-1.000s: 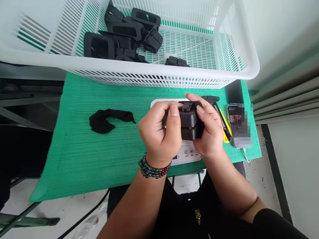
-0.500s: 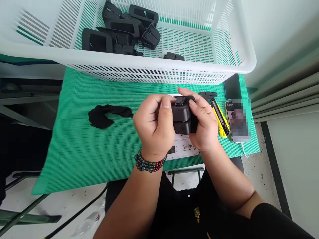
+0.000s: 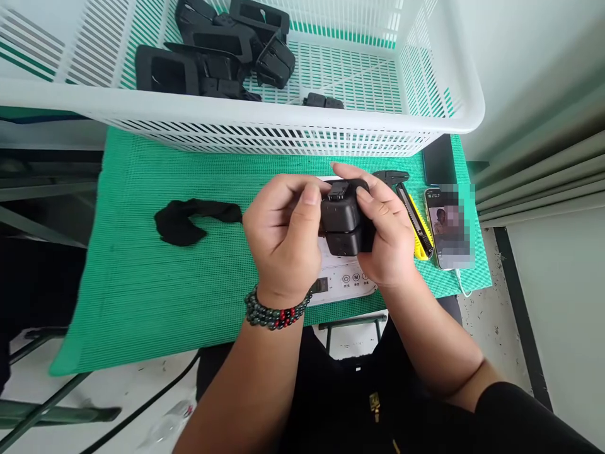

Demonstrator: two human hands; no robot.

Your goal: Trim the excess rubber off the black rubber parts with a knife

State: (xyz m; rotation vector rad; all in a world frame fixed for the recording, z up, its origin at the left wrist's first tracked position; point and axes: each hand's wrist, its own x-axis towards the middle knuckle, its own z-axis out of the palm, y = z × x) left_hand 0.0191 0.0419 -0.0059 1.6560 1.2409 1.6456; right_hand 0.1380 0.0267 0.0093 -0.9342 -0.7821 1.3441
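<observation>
Both hands hold a black moulded plastic part with two rounded blocks, one nearer me than the other, and a small ridged piece on top. My left hand is closed at its left side, thumb at the upper edge and curled fingers partly hidden. Around the right side wraps my right hand, with its thumb pressing near the top. Beneath the part lies a white scale with a display and round buttons, partly covered by the hands. A crumpled black cloth-like piece rests on the green mat, left of my left hand.
A white slatted basket with several black plastic parts stands at the back of the green mat. To the right lie a black caliper-like tool, a yellow utility knife, a phone on a cable, and a dark flat object.
The left thumb and palm have shifted slightly left, baring more of the part's left side. The part looks a little turned. The whole view has shifted slightly.
</observation>
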